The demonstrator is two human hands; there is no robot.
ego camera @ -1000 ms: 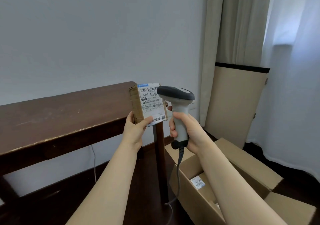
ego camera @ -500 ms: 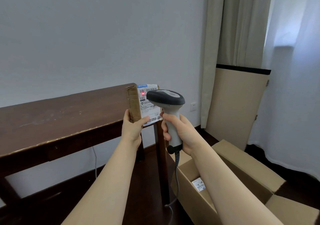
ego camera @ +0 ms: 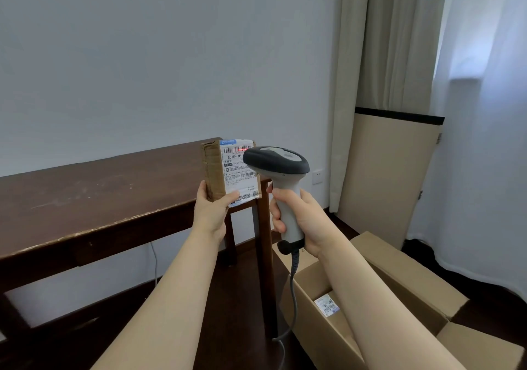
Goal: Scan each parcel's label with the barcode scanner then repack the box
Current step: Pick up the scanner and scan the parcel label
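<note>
My left hand (ego camera: pixel 212 212) grips the lower edge of a small brown cardboard parcel (ego camera: pixel 212 170), held upright with its white shipping label (ego camera: pixel 238 170) facing me. My right hand (ego camera: pixel 296 215) grips the handle of a grey and black barcode scanner (ego camera: pixel 278 164), whose head points at the label from the right and covers part of it. A red scan line lies on the top barcode. An open cardboard box (ego camera: pixel 405 272) stands on the floor at lower right, with another labelled parcel (ego camera: pixel 326 307) inside, partly hidden by my right arm.
A dark wooden table (ego camera: pixel 99 195) stands at left behind the parcel, its leg (ego camera: pixel 266 255) close to the box. The scanner's coiled cable (ego camera: pixel 292 298) hangs to the floor. A tan panel (ego camera: pixel 387 175) leans by the curtains (ego camera: pixel 399 41) on the right.
The scanner shifted slightly to the right, uncovering more of the label. The red scan light now sits on the top barcode as a line. The parcel stayed upright in my left hand.
</note>
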